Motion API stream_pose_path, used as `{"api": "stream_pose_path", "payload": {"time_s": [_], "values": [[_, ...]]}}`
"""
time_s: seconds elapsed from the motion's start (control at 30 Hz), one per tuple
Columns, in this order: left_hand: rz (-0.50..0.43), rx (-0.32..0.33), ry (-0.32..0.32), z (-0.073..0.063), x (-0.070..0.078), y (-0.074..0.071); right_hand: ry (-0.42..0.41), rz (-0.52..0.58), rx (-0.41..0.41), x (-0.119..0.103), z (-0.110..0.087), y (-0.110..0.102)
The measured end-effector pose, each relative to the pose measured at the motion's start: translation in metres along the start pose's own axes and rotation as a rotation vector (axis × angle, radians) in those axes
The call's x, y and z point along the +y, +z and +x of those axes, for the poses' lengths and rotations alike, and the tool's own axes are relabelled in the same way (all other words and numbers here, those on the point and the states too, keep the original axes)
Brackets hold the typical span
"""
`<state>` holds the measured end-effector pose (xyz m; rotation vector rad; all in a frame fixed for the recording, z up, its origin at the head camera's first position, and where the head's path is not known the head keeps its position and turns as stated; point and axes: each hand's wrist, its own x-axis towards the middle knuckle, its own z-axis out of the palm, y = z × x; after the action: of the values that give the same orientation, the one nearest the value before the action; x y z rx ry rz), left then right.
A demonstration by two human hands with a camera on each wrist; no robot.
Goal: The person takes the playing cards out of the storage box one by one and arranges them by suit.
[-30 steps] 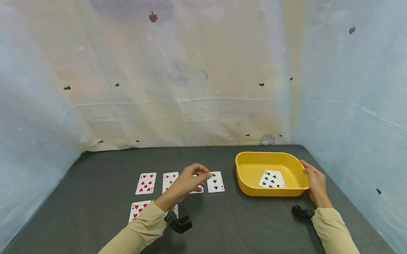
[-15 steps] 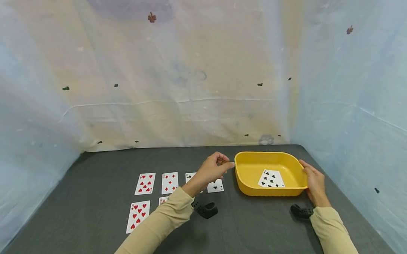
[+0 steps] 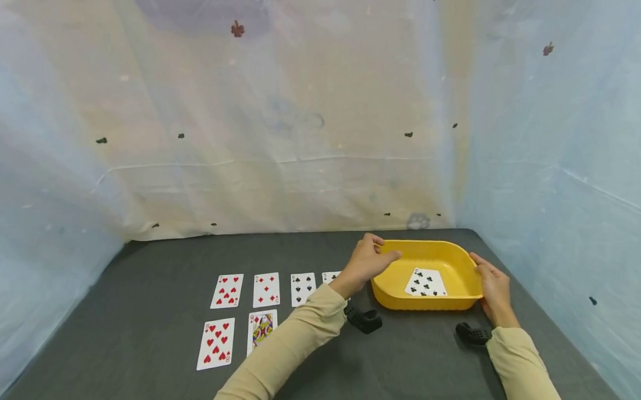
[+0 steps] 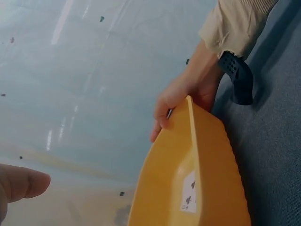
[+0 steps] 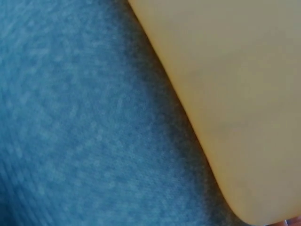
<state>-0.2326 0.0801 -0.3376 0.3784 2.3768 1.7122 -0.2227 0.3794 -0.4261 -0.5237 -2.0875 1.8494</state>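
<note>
The yellow plastic tray (image 3: pixel 409 303) sits on the right of the table, with a clubs card (image 3: pixel 426 282) lying in it. My right hand (image 3: pixel 495 288) grips the tray's right end, thumb at the rim. At the left end, my left hand (image 3: pixel 368 258) hovers by the rim with thumb and fingers spread apart and nothing seen between them; its thumb (image 4: pixel 28 182) stands clear of the tray in the left wrist view. Whether its fingers touch the rim is hard to tell. In the right wrist view the tray wall (image 5: pixel 235 103) fills one side.
Face-up playing cards lie left of the tray: seven of hearts (image 3: pixel 227 291), five of diamonds (image 3: pixel 266 289), six of spades (image 3: pixel 303 288), eight of hearts (image 3: pixel 216 344) and queen of diamonds (image 3: pixel 262 328). A clubs card (image 3: pixel 331 277) is partly behind my left forearm. Patterned sheets (image 3: pixel 296 106) surround the dark table.
My left hand has moved right, from above the row of cards to the tray's left rim. My right hand keeps its hold, and the tray stays in place.
</note>
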Motion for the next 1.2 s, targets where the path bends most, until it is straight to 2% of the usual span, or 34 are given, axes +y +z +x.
{"api": "stream_pose_path", "payload": {"time_s": [0.17, 0.4, 0.5, 0.6, 0.8, 0.97, 1.07, 1.2], "values": [[0.033, 0.026, -0.01, 0.009, -0.001, 0.02, -0.004, -0.021, 0.0, 0.0, -0.001, 0.001], [0.076, 0.036, 0.013, 0.021, -0.008, 0.048, -0.005, 0.044, -0.001, 0.002, -0.002, -0.001], [0.126, 0.049, 0.027, 0.022, -0.01, 0.057, -0.007, 0.057, 0.013, 0.001, -0.001, 0.0], [0.233, 0.074, 0.03, 0.023, -0.012, 0.066, -0.007, 0.042, 0.018, 0.001, 0.0, 0.0], [0.499, 0.132, -0.031, 0.024, -0.014, 0.087, -0.003, 0.004, 0.016, 0.002, -0.001, 0.001], [0.621, 0.153, -0.051, 0.026, -0.015, 0.1, 0.002, 0.011, 0.011, 0.001, -0.002, 0.004], [0.639, 0.168, -0.059, 0.029, -0.017, 0.106, 0.008, 0.015, 0.011, 0.0, -0.001, 0.005], [0.606, 0.161, -0.083, 0.034, -0.02, 0.114, 0.013, 0.019, 0.032, 0.0, 0.0, 0.005]]}}
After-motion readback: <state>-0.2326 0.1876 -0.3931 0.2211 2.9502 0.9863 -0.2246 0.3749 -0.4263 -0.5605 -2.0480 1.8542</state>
